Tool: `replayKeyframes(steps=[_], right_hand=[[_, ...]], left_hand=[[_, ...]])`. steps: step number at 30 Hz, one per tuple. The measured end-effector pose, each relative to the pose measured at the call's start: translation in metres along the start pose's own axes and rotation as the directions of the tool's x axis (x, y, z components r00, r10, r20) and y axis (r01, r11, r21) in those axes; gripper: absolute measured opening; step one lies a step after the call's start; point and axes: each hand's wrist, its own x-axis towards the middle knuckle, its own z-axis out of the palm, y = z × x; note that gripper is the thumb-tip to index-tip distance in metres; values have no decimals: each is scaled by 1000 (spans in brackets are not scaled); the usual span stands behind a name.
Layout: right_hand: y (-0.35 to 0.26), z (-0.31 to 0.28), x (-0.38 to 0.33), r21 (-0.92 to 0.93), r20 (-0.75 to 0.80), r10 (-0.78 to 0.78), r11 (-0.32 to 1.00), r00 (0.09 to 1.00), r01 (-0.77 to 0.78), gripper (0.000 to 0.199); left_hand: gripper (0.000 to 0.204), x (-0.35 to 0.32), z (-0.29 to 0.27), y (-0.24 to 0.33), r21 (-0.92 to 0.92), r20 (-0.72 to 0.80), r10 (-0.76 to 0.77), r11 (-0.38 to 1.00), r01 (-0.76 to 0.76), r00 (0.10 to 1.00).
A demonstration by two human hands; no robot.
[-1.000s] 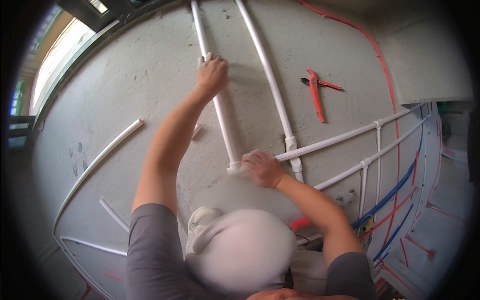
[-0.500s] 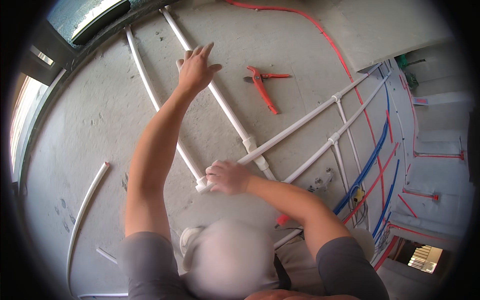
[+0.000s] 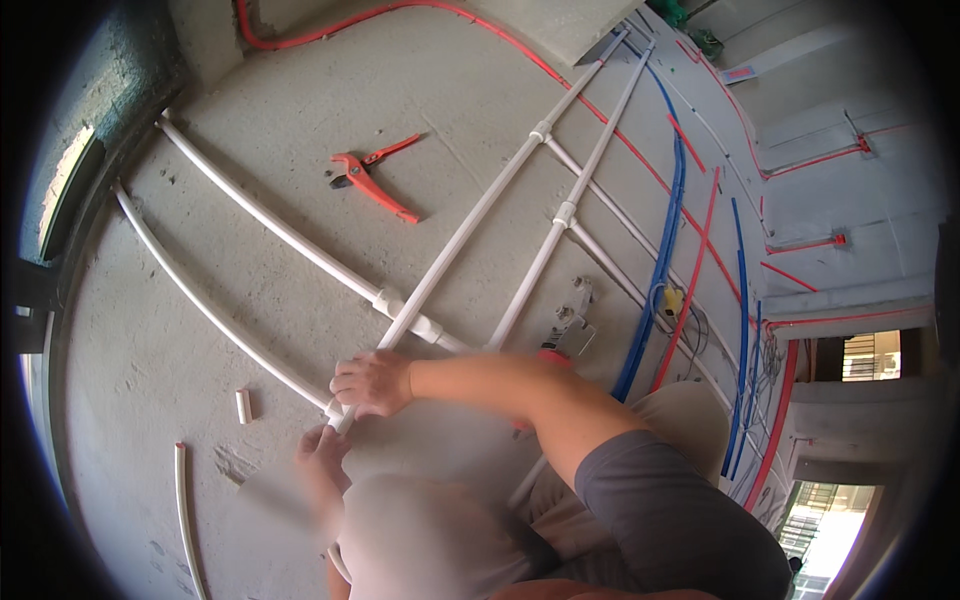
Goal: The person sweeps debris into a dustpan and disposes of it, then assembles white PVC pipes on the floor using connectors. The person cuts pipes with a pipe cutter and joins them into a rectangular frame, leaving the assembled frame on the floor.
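A white plastic pipe [image 3: 440,265] runs down to a white elbow fitting [image 3: 338,412], where another white pipe [image 3: 215,320] joins it at a corner. My right hand [image 3: 372,382] is closed around the first pipe just above that corner. Below it, the fingers of my left hand [image 3: 322,455] are bent against the elbow fitting, closed on it; part of that hand and its wrist is blurred. A third white pipe [image 3: 280,228] with a white coupling [image 3: 388,302] passes beneath the held pipe.
An orange-red pipe cutter [image 3: 368,185] lies open on the concrete floor. A short pipe piece [image 3: 243,406] and a loose pipe [image 3: 184,520] are at the left. Blue pipes [image 3: 665,260], a red conduit [image 3: 530,58] and a metal tool [image 3: 568,312] lie to the right.
My left hand has come down from the far pipe to the elbow fitting. My right hand stays at the pipe's corner end. The view has turned, and the floor things appear shifted left.
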Motion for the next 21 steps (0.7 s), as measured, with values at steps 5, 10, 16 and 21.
replayKeyframes(steps=[5, 10, 16, 21], right_hand=[[0, 1, -1, -11, -19, -17, 1000, 1000, 16, 37], [1, 8, -1, -33, 0, 0, 999, 1000, 0, 38], [1, 8, 0, -35, -10, 6, 999, 1000, -6, 38], [0, 7, 1, -45, -20, 5, 999, 1000, -6, 38]], left_hand=[[30, 4, 7, -22, -184, -74, -27, 983, 13, 997], [42, -1, 2, -26, -233, 60, -10, 972, 24, 998], [49, 4, 1, -28, -407, 362, 89, 911, 72, 928], [46, -3, 6, -27, -438, 351, 78, 894, 90, 933]])
